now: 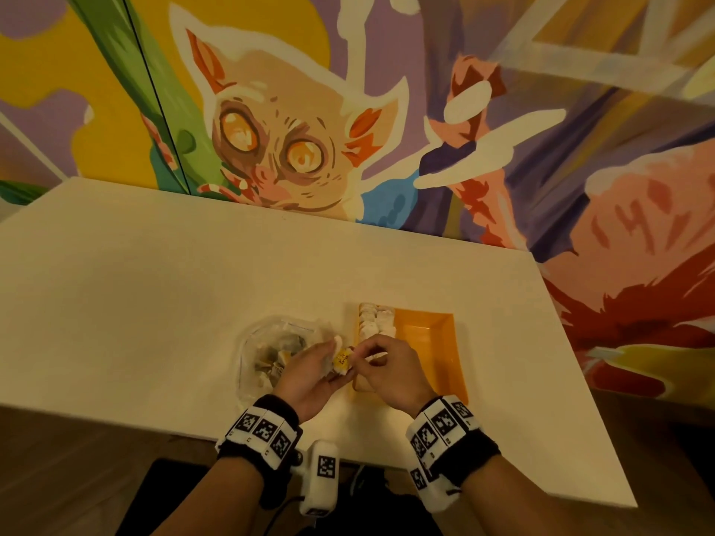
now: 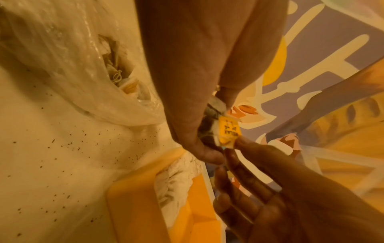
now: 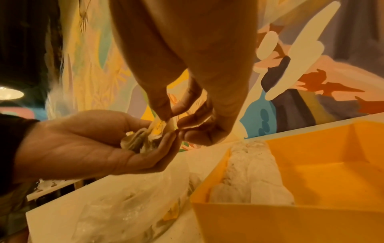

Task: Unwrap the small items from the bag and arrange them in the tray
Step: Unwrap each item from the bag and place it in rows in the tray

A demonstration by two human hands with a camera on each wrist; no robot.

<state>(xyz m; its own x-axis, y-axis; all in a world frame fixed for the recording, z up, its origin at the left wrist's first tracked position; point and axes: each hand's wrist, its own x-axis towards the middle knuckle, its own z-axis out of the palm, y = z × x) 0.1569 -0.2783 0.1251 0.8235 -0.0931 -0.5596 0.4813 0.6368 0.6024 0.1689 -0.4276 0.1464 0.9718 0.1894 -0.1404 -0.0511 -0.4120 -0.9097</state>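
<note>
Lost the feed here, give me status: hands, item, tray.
Left hand cradles wrapped item; right hand pinches its yellow wrapper. Tray holds one row of unwrapped pieces. Bag alongside, nothing blocking.

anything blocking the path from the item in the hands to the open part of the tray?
Nothing visible. The wrapped item is held in the left hand while the right hand pinches its yellow tag, just above the tray's near-left corner. A row of white unwrapped items fills the left side; the rest is bare.
</note>
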